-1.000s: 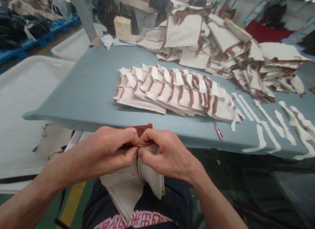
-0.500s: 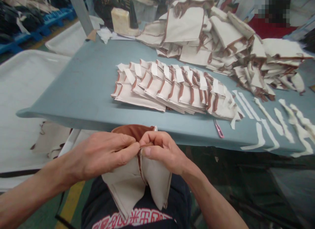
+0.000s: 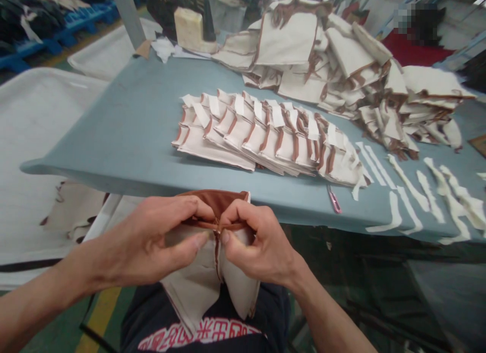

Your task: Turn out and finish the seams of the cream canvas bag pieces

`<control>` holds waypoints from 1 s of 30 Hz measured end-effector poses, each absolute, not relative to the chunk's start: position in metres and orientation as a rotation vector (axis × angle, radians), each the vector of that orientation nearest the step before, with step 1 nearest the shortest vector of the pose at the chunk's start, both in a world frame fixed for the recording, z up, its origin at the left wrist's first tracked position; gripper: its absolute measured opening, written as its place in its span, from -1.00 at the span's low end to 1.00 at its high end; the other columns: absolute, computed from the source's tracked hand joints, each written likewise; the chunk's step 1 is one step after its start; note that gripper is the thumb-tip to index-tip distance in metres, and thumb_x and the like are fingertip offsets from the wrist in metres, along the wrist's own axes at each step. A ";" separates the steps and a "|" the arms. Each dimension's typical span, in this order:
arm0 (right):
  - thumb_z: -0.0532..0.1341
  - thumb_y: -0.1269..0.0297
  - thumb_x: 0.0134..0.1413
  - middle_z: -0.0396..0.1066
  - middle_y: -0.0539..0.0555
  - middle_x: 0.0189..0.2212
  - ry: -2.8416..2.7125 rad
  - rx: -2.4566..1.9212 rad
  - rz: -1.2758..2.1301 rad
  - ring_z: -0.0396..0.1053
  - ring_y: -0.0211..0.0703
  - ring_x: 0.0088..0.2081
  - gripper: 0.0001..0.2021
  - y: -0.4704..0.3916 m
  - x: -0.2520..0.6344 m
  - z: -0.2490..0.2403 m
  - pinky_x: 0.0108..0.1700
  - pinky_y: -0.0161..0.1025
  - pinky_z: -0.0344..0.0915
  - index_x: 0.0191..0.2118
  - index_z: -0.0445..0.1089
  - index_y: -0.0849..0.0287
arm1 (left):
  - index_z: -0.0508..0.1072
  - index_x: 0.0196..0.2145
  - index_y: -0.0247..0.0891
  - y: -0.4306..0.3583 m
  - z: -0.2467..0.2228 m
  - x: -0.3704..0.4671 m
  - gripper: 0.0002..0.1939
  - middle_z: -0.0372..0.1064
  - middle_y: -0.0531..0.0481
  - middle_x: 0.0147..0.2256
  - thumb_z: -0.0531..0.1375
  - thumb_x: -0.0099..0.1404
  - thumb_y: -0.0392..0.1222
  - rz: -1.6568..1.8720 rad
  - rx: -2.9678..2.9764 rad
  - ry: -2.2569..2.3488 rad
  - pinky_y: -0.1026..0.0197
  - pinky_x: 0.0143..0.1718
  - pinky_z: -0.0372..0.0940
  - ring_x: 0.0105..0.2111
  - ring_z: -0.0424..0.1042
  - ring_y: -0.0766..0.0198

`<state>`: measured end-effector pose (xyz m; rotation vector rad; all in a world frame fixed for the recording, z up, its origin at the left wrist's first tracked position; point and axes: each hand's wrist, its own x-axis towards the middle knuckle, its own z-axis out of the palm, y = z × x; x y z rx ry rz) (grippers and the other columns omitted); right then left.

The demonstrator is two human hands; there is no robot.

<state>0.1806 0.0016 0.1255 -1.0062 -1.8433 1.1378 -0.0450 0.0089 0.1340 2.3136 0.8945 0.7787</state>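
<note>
A cream sewn fabric piece [image 3: 195, 292] with a brown lining hangs over my lap, below the table's front edge. My left hand [image 3: 163, 236] grips its upper edge left of the middle seam, index finger inside on the brown side and thumb on the cream face. Right at the seam, my right hand [image 3: 254, 236] pinches the same edge between thumb and bent fingers. The two hands nearly meet there. Beyond them, a fanned row of similar cream pieces [image 3: 235, 135] with brown edges and white strips lies on the table.
The blue-grey table [image 3: 110, 115] stretches across in front of me. A large heap of cream and brown pieces [image 3: 288, 39] is at the back right. A pink-handled small tool [image 3: 334, 200] and several pale strips [image 3: 393, 211] lie near the front edge. White bins [image 3: 23, 120] stand left.
My left thumb has moved down and apart from its fingers, onto the cream face. The edge is spread wider, showing more brown lining. The view has shifted slightly.
</note>
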 end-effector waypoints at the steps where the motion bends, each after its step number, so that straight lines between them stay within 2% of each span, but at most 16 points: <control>1: 0.17 0.37 0.01 0.29 -0.14 -0.57 -1.877 -0.993 1.069 0.15 -0.34 -0.56 -0.93 0.001 0.181 0.125 -0.46 -0.33 0.08 -0.45 0.29 0.09 | 0.52 -0.18 -0.17 0.011 0.135 -0.046 -0.84 0.59 0.17 -0.32 0.16 0.50 -0.35 0.734 2.299 0.860 0.39 -0.33 0.34 -0.40 0.55 0.37; 5: 0.18 0.38 0.06 0.36 -0.11 -0.55 -1.906 -0.976 0.967 0.22 -0.34 -0.55 -0.92 -0.001 0.180 0.119 -0.45 -0.35 0.14 -0.43 0.34 0.10 | 0.46 -0.27 -0.20 0.018 0.124 -0.050 -0.68 0.48 0.09 -0.37 0.06 0.68 -0.25 0.737 2.490 0.745 0.28 -0.33 0.29 -0.40 0.46 0.29; 8: 0.19 0.35 0.08 0.37 -0.11 -0.56 -1.841 -0.982 1.049 0.22 -0.33 -0.56 -0.92 0.001 0.178 0.110 -0.47 -0.36 0.14 -0.43 0.35 0.10 | 0.43 -0.29 -0.20 0.018 0.111 -0.053 -0.66 0.45 0.05 -0.39 0.03 0.69 -0.26 0.792 2.650 0.726 0.20 -0.34 0.26 -0.41 0.41 0.22; 11: 0.20 0.36 0.09 0.38 -0.11 -0.55 -1.817 -0.938 1.070 0.25 -0.32 -0.54 -0.93 0.002 0.178 0.104 -0.47 -0.36 0.16 -0.41 0.36 0.10 | 0.42 -0.29 -0.18 0.017 0.107 -0.058 -0.68 0.41 0.08 -0.43 0.05 0.68 -0.27 0.780 2.641 0.772 0.20 -0.39 0.21 -0.47 0.37 0.24; 13: 0.20 0.37 0.10 0.40 -0.10 -0.53 -1.851 -0.910 1.030 0.27 -0.31 -0.53 -0.93 0.002 0.179 0.103 -0.45 -0.36 0.18 -0.40 0.36 0.10 | 0.43 -0.25 -0.18 0.017 0.113 -0.060 -0.73 0.44 0.10 -0.41 0.08 0.69 -0.23 0.744 2.575 0.777 0.22 -0.41 0.19 -0.48 0.39 0.27; 17: 0.19 0.43 0.09 0.46 -0.09 -0.49 -1.954 -0.874 0.915 0.31 -0.30 -0.50 -0.91 -0.001 0.185 0.108 -0.39 -0.34 0.22 -0.37 0.38 0.10 | 0.48 -0.14 -0.17 0.019 0.132 -0.057 -0.78 0.56 0.05 -0.27 0.10 0.70 -0.14 0.622 2.381 0.729 0.26 -0.30 0.26 -0.33 0.51 0.25; 23: 0.22 0.42 0.17 0.51 -0.06 -0.45 -2.042 -0.889 0.837 0.35 -0.26 -0.46 -0.91 -0.001 0.190 0.115 -0.35 -0.31 0.22 -0.33 0.41 0.09 | 0.41 -0.35 -0.18 0.024 0.147 -0.043 -0.60 0.44 0.10 -0.41 0.08 0.70 -0.09 0.425 2.323 0.744 0.23 -0.39 0.15 -0.43 0.39 0.27; 27: 0.24 0.38 0.21 0.48 -0.07 -0.44 -2.040 -0.946 0.977 0.30 -0.27 -0.46 -0.92 0.004 0.195 0.119 -0.33 -0.30 0.21 -0.34 0.39 0.10 | 0.37 -0.39 -0.18 0.024 0.147 -0.037 -0.64 0.38 0.12 -0.45 0.11 0.65 -0.18 0.433 2.314 0.757 0.23 -0.42 0.11 -0.47 0.35 0.30; 30: 0.24 0.39 0.15 0.49 -0.06 -0.42 -2.046 -0.937 1.069 0.33 -0.24 -0.43 -0.96 0.009 0.200 0.122 -0.30 -0.29 0.22 -0.31 0.42 0.11 | 0.25 -0.45 -0.17 0.021 0.142 -0.032 -0.65 0.25 0.18 -0.52 0.09 0.55 -0.30 0.521 2.297 0.751 0.24 -0.48 0.06 -0.55 0.23 0.36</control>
